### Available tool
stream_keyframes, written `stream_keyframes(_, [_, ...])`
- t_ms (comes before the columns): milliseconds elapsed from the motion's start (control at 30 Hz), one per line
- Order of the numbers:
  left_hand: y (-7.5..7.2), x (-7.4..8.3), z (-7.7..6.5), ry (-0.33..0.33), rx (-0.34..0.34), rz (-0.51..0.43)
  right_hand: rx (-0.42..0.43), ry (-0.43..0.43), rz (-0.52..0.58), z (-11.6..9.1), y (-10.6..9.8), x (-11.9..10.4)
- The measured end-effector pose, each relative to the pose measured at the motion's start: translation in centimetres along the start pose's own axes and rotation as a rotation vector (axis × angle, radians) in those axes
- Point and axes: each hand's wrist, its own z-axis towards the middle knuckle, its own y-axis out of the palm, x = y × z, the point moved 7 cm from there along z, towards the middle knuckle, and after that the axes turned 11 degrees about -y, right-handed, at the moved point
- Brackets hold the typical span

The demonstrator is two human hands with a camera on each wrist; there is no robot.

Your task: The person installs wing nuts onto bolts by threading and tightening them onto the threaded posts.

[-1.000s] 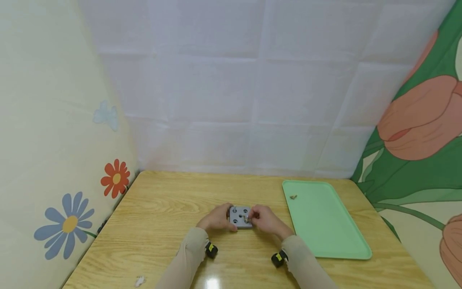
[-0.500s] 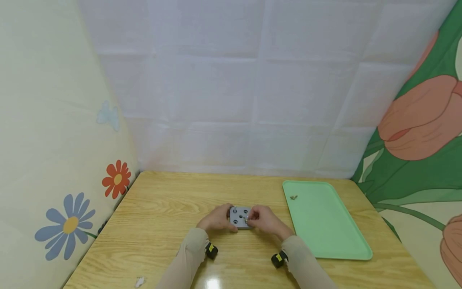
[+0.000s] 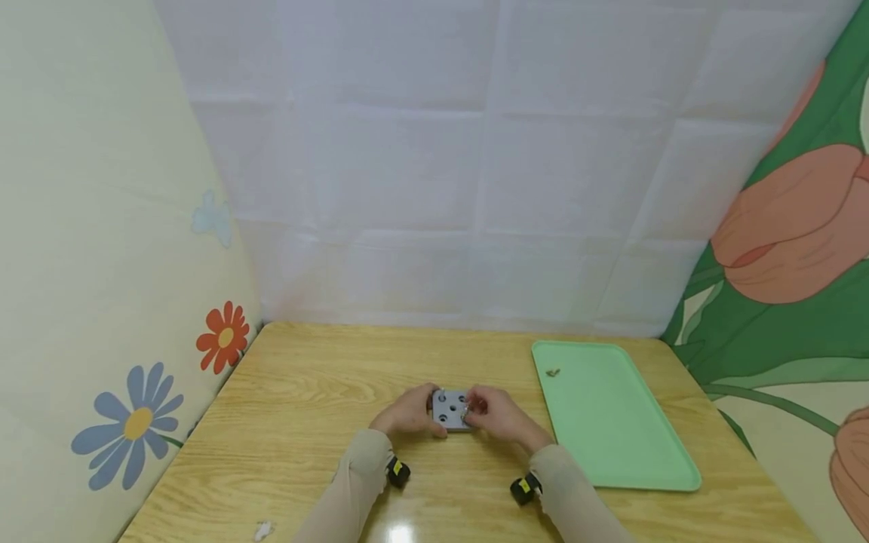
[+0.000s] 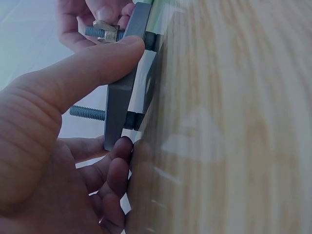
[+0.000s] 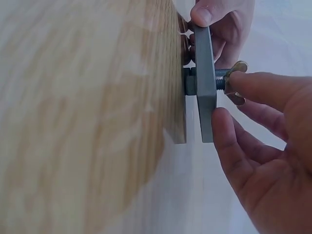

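Note:
A grey rectangular plate (image 3: 449, 418) with several holes is held just above the table. My left hand (image 3: 407, 411) grips its left edge, thumb on the near side and fingers underneath. Two bolts pass through the plate, heads on the table side: a bare bolt (image 4: 87, 112) near the left hand, and one at the right carrying a brass wing nut (image 4: 108, 33). My right hand (image 3: 501, 413) pinches that wing nut, with the thumb against a wing and a fingertip resting by the plate's edge. The wing nut sits partway along the thread, apart from the plate.
To the right lies a light green tray (image 3: 611, 422) with small brass-coloured pieces (image 3: 553, 372) near its far left corner. A small white patch (image 3: 263, 530) shows at the table's (image 3: 326, 377) near left. A white cloth (image 3: 434, 188) hangs behind the table.
My right fingers have shifted slightly around the wing nut, and its wings are turned differently. The left hand and plate have stayed in place.

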Motion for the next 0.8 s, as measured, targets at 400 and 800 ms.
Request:
stream_keyframes(400, [-0.06, 0.09, -0.1, -0.003, 0.012, 0.016, 0.0, 0.004, -0.009, -0.04, 0.0, -0.01])
stream_keyframes(800, [0.24, 0.32, 0.2, -0.003, 0.013, 0.025, -0.016, -0.005, 0.014, -0.23, -0.11, 0.53])
